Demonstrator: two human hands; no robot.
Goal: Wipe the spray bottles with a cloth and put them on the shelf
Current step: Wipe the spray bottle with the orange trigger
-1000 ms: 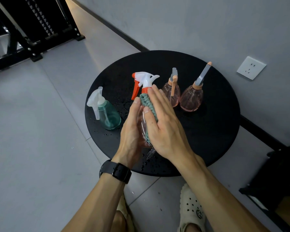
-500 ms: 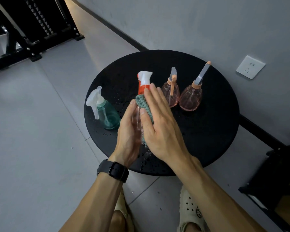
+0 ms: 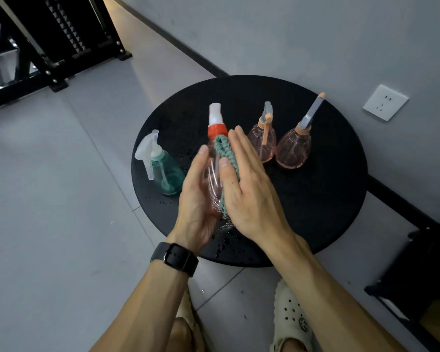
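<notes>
Change: clear spray bottle (image 3: 215, 158) has turned; its nozzle now faces away.
Left hand (image 3: 197, 196): flat fingers steady the bottle.
Right hand (image 3: 249, 191): flat, pressing green cloth (image 3: 225, 161) against it.
Place: above round black table (image 3: 315, 212), for wiping.

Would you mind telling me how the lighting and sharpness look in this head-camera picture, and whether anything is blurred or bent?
Head view: dim, even light and soft shadows; the wide lens bends the wall's baseboard; the left hand is slightly motion-blurred, while the right hand on the green cloth is sharper; droplets glint on the black table; the pink bottles read clearly.
</notes>
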